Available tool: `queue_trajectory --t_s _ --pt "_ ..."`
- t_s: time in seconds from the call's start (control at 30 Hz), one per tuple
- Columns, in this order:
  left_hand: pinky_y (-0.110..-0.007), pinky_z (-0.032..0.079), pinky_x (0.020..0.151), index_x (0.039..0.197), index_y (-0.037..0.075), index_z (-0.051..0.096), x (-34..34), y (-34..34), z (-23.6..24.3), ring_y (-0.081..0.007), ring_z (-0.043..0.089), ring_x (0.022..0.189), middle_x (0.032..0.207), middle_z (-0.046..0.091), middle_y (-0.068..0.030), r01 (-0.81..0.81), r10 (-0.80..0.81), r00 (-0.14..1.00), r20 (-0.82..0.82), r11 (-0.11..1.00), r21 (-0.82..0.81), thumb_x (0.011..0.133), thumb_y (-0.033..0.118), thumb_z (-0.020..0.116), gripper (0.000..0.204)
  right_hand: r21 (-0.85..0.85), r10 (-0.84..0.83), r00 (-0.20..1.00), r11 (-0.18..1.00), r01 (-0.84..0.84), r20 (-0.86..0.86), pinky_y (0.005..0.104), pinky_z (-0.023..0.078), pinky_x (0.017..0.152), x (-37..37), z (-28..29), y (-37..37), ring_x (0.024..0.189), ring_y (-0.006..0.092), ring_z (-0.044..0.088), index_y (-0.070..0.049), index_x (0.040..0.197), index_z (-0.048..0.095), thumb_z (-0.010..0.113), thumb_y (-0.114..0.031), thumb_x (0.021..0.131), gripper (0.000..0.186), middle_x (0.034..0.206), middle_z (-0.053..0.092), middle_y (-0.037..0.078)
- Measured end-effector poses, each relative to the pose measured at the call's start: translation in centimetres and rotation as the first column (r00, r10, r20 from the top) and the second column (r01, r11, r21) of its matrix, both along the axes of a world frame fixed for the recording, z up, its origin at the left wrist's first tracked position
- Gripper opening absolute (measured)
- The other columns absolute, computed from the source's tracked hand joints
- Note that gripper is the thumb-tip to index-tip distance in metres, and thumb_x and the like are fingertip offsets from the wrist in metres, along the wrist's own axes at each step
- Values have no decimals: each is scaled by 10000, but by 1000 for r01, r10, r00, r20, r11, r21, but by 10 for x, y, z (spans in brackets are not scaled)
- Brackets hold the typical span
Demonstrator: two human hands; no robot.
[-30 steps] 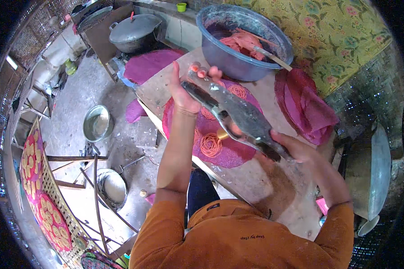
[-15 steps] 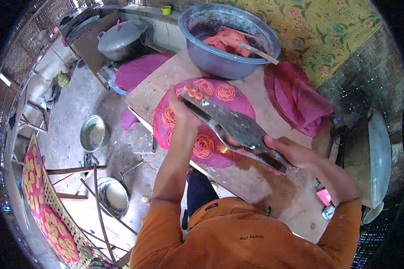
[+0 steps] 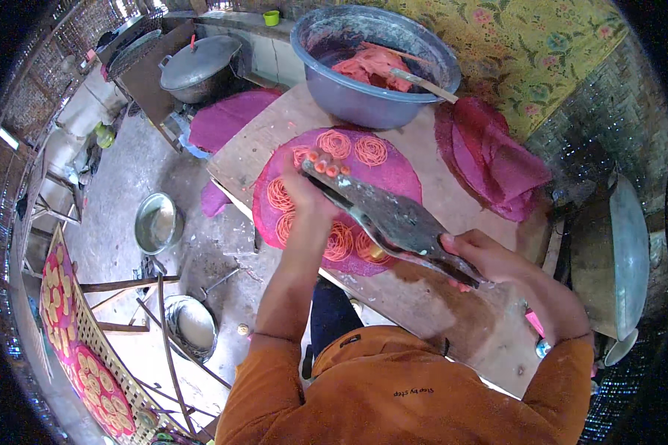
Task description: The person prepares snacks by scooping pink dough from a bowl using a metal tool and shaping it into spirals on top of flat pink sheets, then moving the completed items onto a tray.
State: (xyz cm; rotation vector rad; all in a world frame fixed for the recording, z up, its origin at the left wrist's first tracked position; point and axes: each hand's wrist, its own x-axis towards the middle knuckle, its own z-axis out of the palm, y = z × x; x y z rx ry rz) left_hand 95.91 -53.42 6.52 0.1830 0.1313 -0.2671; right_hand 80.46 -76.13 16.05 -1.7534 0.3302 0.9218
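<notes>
Both my hands grip a long, dark, two-handled wooden press [image 3: 404, 219] held slantwise above the table. My left hand [image 3: 312, 189] is wrapped round its far-left end, fingertips curled over the top. At the near-right end, my right hand [image 3: 473, 251] closes round the two handles. A brass-coloured piece [image 3: 377, 252] shows under the press, mostly hidden by it. Below lies a round magenta cloth [image 3: 386, 174] with several coiled nests of thin orange-pink dough strands [image 3: 334, 143]. One strand nest [image 3: 367, 245] sits right beneath the brass piece, partly covered.
A large blue-grey basin [image 3: 378, 111] of pink dough [image 3: 375, 67] with wooden sticks stands at the table's far side. Folded magenta cloths [image 3: 490, 159] lie to the right. A lidded pot [image 3: 200, 70] is far left; metal bowls [image 3: 158, 222] and a woven rack [image 3: 119, 363] are lower left.
The press has shifted slightly, its left end moving down and right with my left hand. Its handles look closer together. More strands now show beneath the brass piece.
</notes>
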Motion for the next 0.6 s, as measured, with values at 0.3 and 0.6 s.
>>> queue_trajectory --t_s 0.3,0.6 --pt "-293 332 542 638 172 407 31 -22 -28 -129 353 479 509 354 40 90 -85 993 87 994 -62 912 477 304 423 -54 -36 985 998 46 170 251 394 408 10 -47 -14 443 109 502 -54 852 605 391 -604 892 591 568 542 23" --pt "-312 347 540 665 152 393 82 1 -33 -142 354 480 523 348 22 -5 19 991 134 995 -100 911 473 272 422 -116 95 994 989 -89 52 265 386 403 74 -20 3 453 110 500 -67 769 588 305 -697 857 696 548 516 15"
